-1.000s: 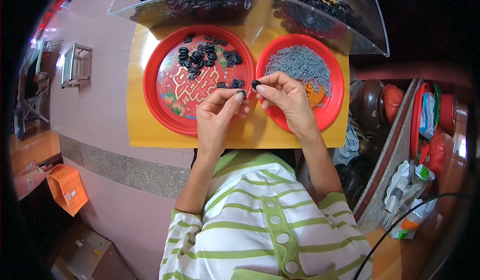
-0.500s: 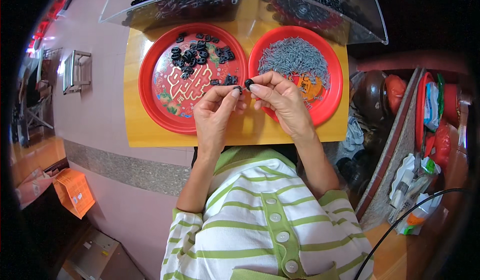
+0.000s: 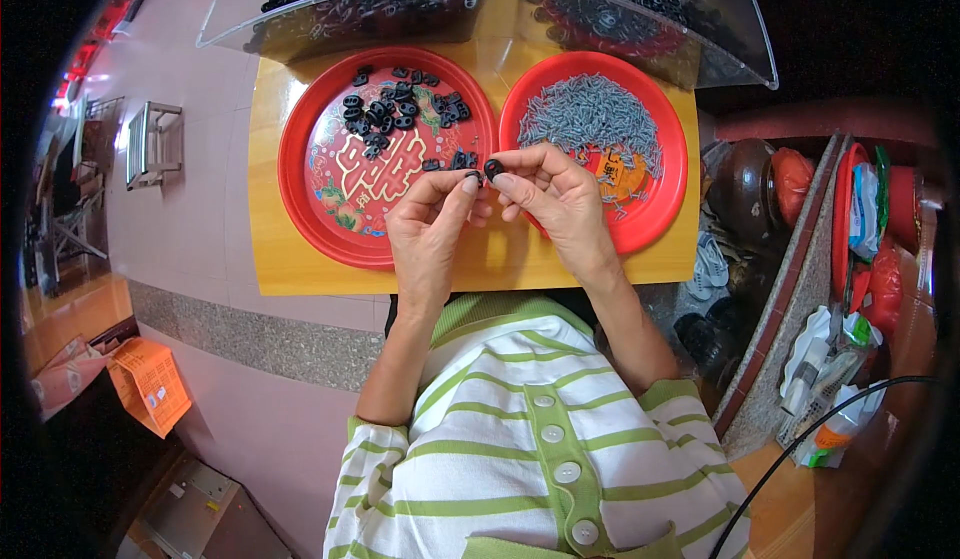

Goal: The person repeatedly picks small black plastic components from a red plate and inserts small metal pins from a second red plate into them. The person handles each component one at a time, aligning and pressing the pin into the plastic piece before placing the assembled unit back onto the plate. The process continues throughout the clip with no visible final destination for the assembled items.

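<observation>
My left hand [image 3: 432, 221] is closed in a pinch on a small black plastic part [image 3: 474, 177], mostly covered by the thumb and fingertips. Between the thumb and forefinger of my right hand [image 3: 560, 204] is another small black plastic part [image 3: 493, 169]. The two parts are held close together, over the gap between two red round trays. In the left tray [image 3: 300, 219] lie several loose black plastic parts [image 3: 378, 116], each with rounded holes. The right tray [image 3: 672, 149] holds a heap of grey screws [image 3: 590, 114].
Beyond the trays stand two clear plastic bins, the left bin [image 3: 350, 4] and the right bin [image 3: 650, 19], both with many black parts. The trays rest on a yellow table [image 3: 350, 279]. A metal stool [image 3: 150, 146] and an orange basket [image 3: 150, 386] are at the left.
My right hand has shifted slightly left, bringing its black part closer to the one in my left hand. My left hand is nearly still.
</observation>
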The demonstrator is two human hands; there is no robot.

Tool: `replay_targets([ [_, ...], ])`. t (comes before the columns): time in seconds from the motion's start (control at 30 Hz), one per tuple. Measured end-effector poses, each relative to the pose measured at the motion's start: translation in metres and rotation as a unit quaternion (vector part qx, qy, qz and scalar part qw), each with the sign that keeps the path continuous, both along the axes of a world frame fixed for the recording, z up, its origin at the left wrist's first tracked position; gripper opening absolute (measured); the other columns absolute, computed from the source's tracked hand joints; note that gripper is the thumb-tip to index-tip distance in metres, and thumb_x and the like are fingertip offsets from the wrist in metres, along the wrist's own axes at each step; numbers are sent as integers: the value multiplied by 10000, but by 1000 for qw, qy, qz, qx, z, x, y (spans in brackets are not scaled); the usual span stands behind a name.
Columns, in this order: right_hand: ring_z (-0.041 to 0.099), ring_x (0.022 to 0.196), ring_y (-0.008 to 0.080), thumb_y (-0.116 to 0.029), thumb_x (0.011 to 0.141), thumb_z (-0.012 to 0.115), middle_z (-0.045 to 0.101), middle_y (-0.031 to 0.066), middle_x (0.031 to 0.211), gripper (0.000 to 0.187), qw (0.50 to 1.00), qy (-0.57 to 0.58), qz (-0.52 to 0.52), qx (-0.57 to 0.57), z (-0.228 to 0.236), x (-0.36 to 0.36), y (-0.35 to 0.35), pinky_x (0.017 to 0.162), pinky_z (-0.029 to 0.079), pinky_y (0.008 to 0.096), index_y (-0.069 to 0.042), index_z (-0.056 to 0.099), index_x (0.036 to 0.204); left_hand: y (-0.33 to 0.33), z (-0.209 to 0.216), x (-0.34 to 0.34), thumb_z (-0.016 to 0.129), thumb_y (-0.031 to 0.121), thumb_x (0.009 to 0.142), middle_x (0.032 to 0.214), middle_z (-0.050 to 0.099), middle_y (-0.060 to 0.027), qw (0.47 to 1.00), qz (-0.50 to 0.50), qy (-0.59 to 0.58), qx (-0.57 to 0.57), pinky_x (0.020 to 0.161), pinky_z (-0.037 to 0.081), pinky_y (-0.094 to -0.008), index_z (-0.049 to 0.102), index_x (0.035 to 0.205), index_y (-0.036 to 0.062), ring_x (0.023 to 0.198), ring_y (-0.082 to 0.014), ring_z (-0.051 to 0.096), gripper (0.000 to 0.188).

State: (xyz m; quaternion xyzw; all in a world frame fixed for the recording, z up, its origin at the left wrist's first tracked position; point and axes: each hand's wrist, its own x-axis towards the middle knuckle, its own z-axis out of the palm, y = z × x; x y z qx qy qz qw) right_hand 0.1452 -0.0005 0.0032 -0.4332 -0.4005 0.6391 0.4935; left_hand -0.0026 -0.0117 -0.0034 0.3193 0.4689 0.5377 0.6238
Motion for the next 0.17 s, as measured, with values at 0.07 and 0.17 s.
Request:
replay_targets([
  [0.07, 590, 774, 69, -47, 870, 603, 635, 50, 916, 212, 1000, -4, 4, 6, 0, 0, 0, 641, 508, 202, -4, 592, 1078, 0, 1, -1, 595, 77, 884, 806, 651, -49, 1000, 1, 2, -4, 615, 488, -208, 632, 942, -17, 688, -86, 611, 117],
  [0.17, 595, 786, 75, -53, 875, 599, 637, 50, 923, 228, 1000, -15, 3, 12, -1, 0, 0, 657, 512, 202, -11, 588, 1098, 0, 1, 0, 596, 79, 884, 809, 653, -51, 1000, -1, -4, -9, 615, 489, -208, 632, 947, -15, 692, -88, 613, 119],
])
